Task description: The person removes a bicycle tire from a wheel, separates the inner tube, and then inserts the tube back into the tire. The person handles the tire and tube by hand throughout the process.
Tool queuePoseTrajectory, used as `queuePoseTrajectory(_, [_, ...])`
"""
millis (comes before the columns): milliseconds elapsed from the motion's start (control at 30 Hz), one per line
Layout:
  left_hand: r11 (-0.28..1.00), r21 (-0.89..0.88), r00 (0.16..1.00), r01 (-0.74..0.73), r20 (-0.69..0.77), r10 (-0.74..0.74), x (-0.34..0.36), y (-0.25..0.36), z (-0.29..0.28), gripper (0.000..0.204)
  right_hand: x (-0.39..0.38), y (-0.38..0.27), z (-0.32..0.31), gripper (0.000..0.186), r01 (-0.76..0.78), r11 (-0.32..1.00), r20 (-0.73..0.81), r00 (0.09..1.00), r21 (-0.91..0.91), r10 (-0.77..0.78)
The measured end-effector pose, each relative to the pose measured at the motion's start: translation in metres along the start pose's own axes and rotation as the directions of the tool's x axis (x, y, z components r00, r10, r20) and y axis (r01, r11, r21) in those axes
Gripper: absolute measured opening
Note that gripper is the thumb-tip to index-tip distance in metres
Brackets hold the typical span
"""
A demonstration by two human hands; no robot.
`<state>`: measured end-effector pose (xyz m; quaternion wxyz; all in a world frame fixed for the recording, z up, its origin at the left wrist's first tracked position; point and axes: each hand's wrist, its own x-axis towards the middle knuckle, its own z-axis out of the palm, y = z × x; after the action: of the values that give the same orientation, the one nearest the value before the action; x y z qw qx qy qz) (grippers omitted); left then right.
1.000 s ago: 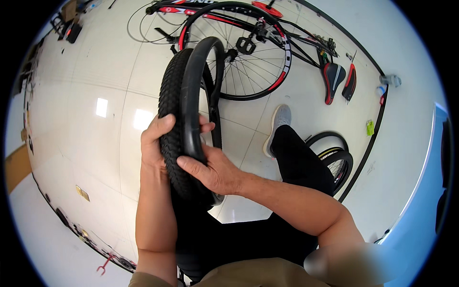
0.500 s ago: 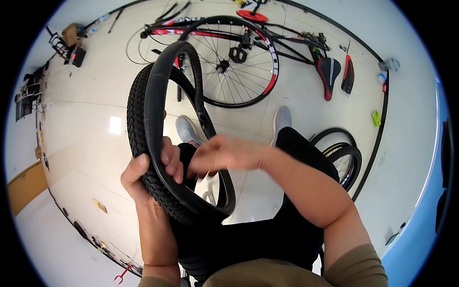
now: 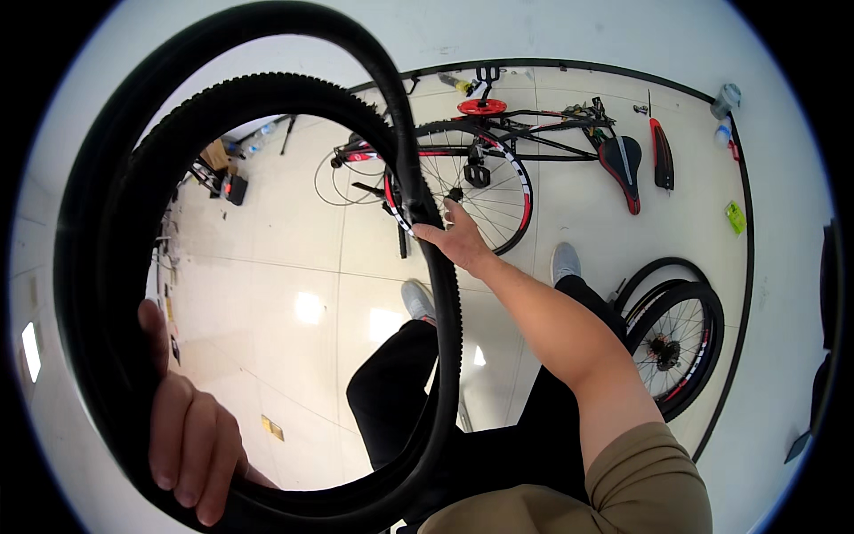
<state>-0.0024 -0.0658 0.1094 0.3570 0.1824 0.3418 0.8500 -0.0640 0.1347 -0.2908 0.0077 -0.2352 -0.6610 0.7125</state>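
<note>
A knobbly black bicycle tyre [image 3: 258, 92] is held up close in front of me, its ring filling much of the left side. Around it runs a smooth black inner tube [image 3: 384, 67], standing away from the tyre at the top and lying along it lower down. At the lower left my left hand [image 3: 197, 445] is wrapped round the tyre and tube. My right hand [image 3: 458, 238] is at the ring's right side, its thumb over the edge where tube and tyre cross; some of its fingers are hidden.
Beyond the ring, a spoked wheel [image 3: 529, 200] leans over a bicycle frame with a red chainring [image 3: 481, 107]. A saddle [image 3: 620, 169] and a red-and-black mudguard [image 3: 661, 156] lie to the right. Another wheel [image 3: 664, 351] rests beside my leg.
The tyre and tube have come up closer and swung left, facing me more openly. My right hand has gone from inside the ring to its right edge. My left hand keeps its hold.
</note>
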Motion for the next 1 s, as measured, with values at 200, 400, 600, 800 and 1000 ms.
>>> queuePoseTrajectory(200, [0.955,0.132,0.955,0.264,0.105,-0.279,-0.004,0.012,0.031,0.067,-0.012,-0.031,-0.032,0.047,0.07,0.921,-0.022,0.998,0.384,-0.066])
queuePoseTrajectory(400, [0.994,0.048,0.995,0.093,0.022,-0.094,-0.004,-0.011,0.048,0.066,-0.023,-0.032,-0.061,0.039,0.104,0.976,-0.14,0.987,0.193,-0.077])
queuePoseTrajectory(600, [0.981,0.159,0.993,0.114,0.015,-0.118,0.001,-0.019,0.058,0.067,-0.021,-0.037,-0.063,0.039,0.083,0.948,-0.167,0.985,0.308,-0.032])
queuePoseTrajectory(800, [0.97,0.185,0.985,0.159,0.033,-0.168,-0.008,-0.007,0.047,0.063,-0.011,-0.027,-0.053,0.044,0.103,0.987,-0.212,0.974,0.124,-0.075])
queuePoseTrajectory(1000, [0.992,0.087,0.993,0.095,0.06,-0.1,-0.021,-0.002,0.027,0.064,-0.002,-0.017,-0.053,0.038,0.222,0.972,-0.309,0.932,0.079,-0.188])
